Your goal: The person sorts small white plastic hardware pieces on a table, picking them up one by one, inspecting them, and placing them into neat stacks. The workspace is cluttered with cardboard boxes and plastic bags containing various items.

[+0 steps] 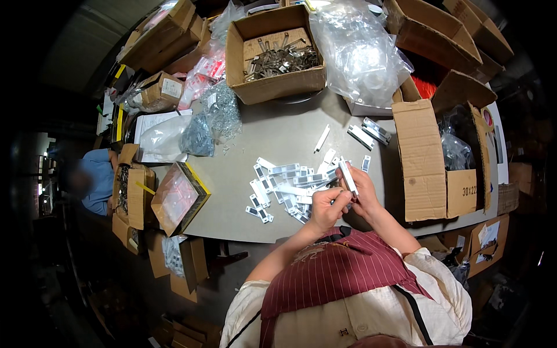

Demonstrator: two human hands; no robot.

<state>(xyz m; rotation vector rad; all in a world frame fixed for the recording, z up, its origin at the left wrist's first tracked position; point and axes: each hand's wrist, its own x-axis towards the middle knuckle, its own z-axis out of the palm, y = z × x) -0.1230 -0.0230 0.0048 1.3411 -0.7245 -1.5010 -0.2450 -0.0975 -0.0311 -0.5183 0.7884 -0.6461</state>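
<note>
My right hand (364,190) is closed around a slim white bar-shaped part (348,177), held tilted above the table. Close against its lower end is my left hand (326,210), fingers curled in a pinch; what they hold, if anything, is hidden. Beneath and left of my hands lies a loose pile of similar white parts (285,169) with dark grey insets. One single white bar (322,138) rests farther back. Several thicker silver-and-white pieces (361,137) lie side by side to its right.
A cardboard box of metal pieces (272,93) stands at the back, beside a large clear plastic bag (362,58). Bags of small hardware (198,136) lie left. A tall open carton (419,165) borders the right side. A person in blue (97,180) is at far left.
</note>
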